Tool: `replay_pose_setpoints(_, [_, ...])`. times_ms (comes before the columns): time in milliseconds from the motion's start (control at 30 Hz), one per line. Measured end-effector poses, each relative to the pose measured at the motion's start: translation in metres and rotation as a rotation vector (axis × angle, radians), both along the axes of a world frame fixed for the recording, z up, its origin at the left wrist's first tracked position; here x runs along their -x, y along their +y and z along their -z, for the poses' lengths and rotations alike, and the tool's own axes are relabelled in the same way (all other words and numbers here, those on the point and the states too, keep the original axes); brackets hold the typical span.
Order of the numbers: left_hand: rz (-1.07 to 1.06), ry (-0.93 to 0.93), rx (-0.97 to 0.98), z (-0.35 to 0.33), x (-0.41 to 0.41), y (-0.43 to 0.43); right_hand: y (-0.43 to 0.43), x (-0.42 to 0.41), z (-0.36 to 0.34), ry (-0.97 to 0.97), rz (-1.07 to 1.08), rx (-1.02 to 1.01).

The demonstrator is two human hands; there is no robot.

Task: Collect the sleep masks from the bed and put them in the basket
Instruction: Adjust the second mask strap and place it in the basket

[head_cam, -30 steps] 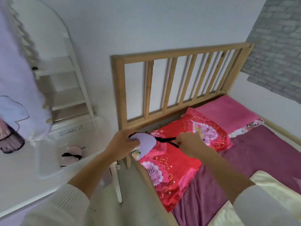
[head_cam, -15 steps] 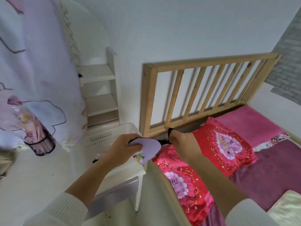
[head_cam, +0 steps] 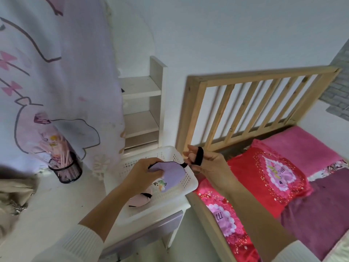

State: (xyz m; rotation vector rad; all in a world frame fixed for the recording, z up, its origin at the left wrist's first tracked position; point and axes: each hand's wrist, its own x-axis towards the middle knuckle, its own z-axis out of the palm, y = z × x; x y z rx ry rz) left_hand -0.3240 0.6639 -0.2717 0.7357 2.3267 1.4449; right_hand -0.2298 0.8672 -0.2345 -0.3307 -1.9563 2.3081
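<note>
A lilac sleep mask (head_cam: 172, 173) with a small cartoon print hangs over the white perforated basket (head_cam: 188, 181), which stands on a white bedside table. My left hand (head_cam: 140, 175) grips the mask's left side. My right hand (head_cam: 204, 164) holds the mask's black elastic strap (head_cam: 198, 156), looped round its fingers, just right of the basket. A pale pink sleep mask (head_cam: 140, 199) with a black strap lies inside the basket, partly hidden by my left forearm. The bed (head_cam: 311, 208) with red and pink pillows lies to the right.
The wooden slatted headboard (head_cam: 251, 108) rises behind my right hand. A black mesh pen cup (head_cam: 66, 170) stands on the white table at left. White shelves (head_cam: 140, 114) and a printed lilac curtain (head_cam: 47, 72) are behind the basket.
Both hands carried the lilac mask left from over the red pillow to above the basket. The view swung left, bringing the basket and the pink mask inside it into sight.
</note>
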Motion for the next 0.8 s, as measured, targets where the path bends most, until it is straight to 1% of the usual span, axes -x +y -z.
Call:
replay_pose_setpoints(33, [0.019,-0.006,-0.004,0.001,0.002,-0.003,-0.005,0.005,0.003,0.004,0.078,-0.227])
replay_pose_setpoints(67, [0.042,-0.009,0.000,0.002,0.004,-0.005,-0.011,0.008,0.006,-0.009,0.106,-0.479])
replay_pose_setpoints(100, [0.068,-0.007,0.009,0.003,0.006,-0.006,-0.017,0.010,0.010,-0.018,0.083,-0.703])
replay_pose_setpoints(133, [0.089,-0.003,0.013,0.003,0.008,-0.007,-0.022,0.011,0.014,-0.016,0.039,-0.884])
replay_pose_setpoints(167, [0.102,-0.001,0.006,0.003,0.009,-0.008,-0.026,0.013,0.017,-0.008,0.005,-1.011])
replay_pose_setpoints(200, [0.107,-0.006,-0.008,0.003,0.011,-0.010,-0.030,0.014,0.019,-0.015,-0.012,-1.075])
replay_pose_setpoints(333, [0.080,-0.061,-0.041,0.007,0.015,-0.016,-0.037,0.021,0.019,-0.087,0.025,-1.048])
replay_pose_setpoints(367, [0.031,-0.041,-0.050,0.010,0.015,-0.017,-0.039,0.022,0.019,-0.112,0.023,-1.071])
replay_pose_setpoints(467, [-0.216,0.085,-0.088,0.011,0.011,-0.021,-0.046,0.025,0.021,-0.141,-0.016,-1.222])
replay_pose_setpoints(500, [-0.242,0.098,-0.093,0.009,0.009,-0.021,-0.049,0.026,0.022,-0.134,-0.013,-1.273])
replay_pose_setpoints(533, [-0.215,0.095,-0.082,0.008,0.007,-0.020,-0.052,0.028,0.022,-0.124,-0.008,-1.324])
replay_pose_setpoints(600, [-0.093,0.060,-0.046,0.004,0.002,-0.017,-0.057,0.031,0.024,-0.105,-0.013,-1.415])
replay_pose_setpoints(667, [-0.012,-0.006,-0.040,0.001,-0.003,-0.012,-0.062,0.033,0.024,-0.096,-0.033,-1.456])
replay_pose_setpoints(800, [-0.036,-0.104,-0.040,0.005,-0.005,-0.008,-0.070,0.034,0.028,-0.051,-0.060,-1.505])
